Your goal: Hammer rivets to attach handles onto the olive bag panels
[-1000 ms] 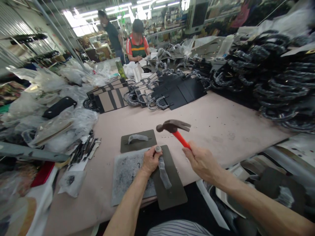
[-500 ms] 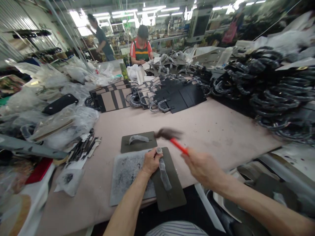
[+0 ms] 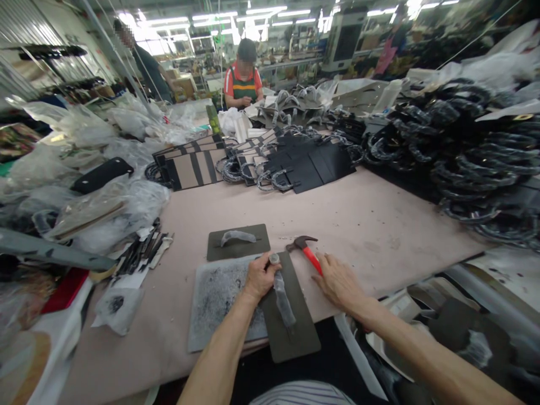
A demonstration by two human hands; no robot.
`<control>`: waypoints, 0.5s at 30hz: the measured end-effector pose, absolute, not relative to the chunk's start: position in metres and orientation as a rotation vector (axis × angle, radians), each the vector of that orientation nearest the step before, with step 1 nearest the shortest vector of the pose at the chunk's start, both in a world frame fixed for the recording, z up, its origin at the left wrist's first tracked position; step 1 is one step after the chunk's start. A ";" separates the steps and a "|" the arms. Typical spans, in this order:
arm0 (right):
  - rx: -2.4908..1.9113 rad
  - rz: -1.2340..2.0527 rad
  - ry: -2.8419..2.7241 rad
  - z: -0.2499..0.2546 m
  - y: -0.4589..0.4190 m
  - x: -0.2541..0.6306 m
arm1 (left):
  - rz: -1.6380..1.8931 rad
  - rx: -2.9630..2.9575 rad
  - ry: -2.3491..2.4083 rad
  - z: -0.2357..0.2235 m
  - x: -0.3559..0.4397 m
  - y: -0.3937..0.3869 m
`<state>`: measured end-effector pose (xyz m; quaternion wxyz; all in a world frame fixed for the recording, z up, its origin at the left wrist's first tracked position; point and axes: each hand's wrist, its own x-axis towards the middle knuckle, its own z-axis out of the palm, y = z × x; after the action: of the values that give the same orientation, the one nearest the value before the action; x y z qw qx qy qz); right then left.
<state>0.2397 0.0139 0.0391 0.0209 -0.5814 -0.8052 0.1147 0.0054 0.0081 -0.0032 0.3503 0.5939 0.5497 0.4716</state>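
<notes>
My left hand [image 3: 260, 277] is closed around a short upright tool with a round metal top [image 3: 274, 259], probably a punch; its lower part is hidden. It stands at the upper end of a dark olive panel [image 3: 301, 332] with a plastic-wrapped handle [image 3: 284, 301]. That panel overlaps the right side of a worn grey slab [image 3: 211, 304]. My right hand [image 3: 340, 283] grips the red shaft of a claw hammer [image 3: 311, 257], its head low beside the panel's upper right corner, apart from the round metal top. A second olive panel [image 3: 238, 242] with a wrapped handle lies behind the slab.
Black bag panels with wrapped handles [image 3: 312, 160] lie across the back of the table [image 3: 379, 225]. Wrapped black handles [image 3: 472, 152] are heaped at right. Plastic bags [image 3: 113, 216] and dark strips [image 3: 141, 247] lie at left. A person [image 3: 243, 81] works opposite; another [image 3: 147, 64] stands back left.
The hammer and my right hand have come down, from raised and blurred to low by the panel. My left hand and the upright tool stay almost in place. The person at back left has shifted left.
</notes>
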 end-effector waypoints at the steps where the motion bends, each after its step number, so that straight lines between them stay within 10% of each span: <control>1: -1.641 0.284 -2.526 0.043 0.010 0.231 | 1.220 1.535 1.427 -0.003 0.005 0.008; 6: -0.776 0.353 -2.901 0.069 -0.008 0.185 | 1.243 1.450 1.444 -0.001 0.007 0.009; 15: -1.088 -0.016 -2.914 0.083 -0.016 0.155 | 1.720 0.785 1.434 0.028 -0.006 0.030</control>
<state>0.1555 -0.0157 0.0832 0.0157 -0.3499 -0.9366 -0.0051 -0.0060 0.0304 0.0278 0.3747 0.3068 0.5603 0.6719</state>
